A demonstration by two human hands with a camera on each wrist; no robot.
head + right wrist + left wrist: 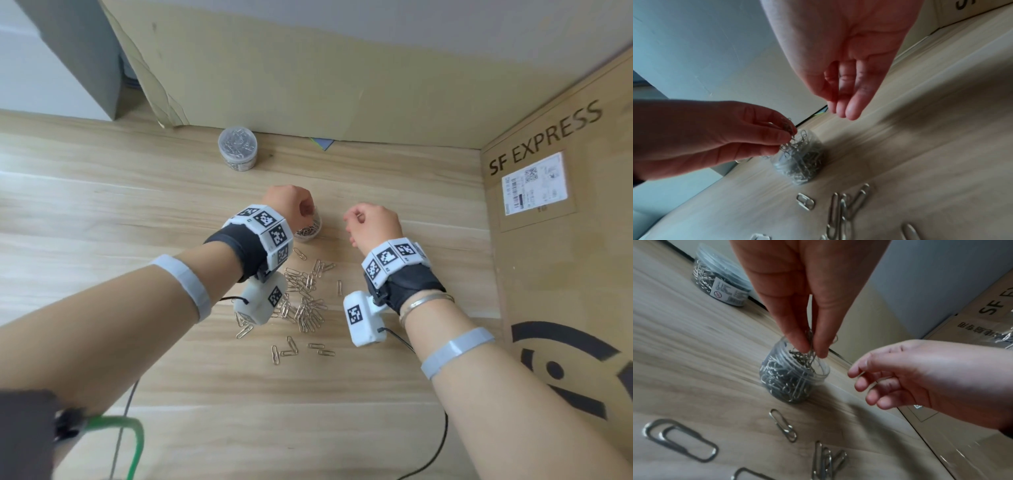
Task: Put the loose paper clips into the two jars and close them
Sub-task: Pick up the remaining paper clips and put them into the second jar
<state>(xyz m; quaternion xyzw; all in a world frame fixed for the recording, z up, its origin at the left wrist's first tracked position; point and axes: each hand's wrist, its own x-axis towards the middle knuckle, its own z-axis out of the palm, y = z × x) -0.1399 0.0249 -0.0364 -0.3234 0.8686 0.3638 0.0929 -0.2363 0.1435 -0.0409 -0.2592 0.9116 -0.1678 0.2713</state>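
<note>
While fingers [797,331] pinch wiry clips [809,344], the round clear jar [795,378] stands open

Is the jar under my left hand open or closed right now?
Open. The near jar has no lid; its bare rim shows, and the left hand pinches paper clips over its mouth.

Shiny metal paper clips [303,301]; clear glossy plastic jar [795,378]; matt wood-grain table [102,205].

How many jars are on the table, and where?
2. A lidded jar stands at the back near the cardboard wall. An open jar sits under the left hand, which pinches paper clips over its mouth.
</note>
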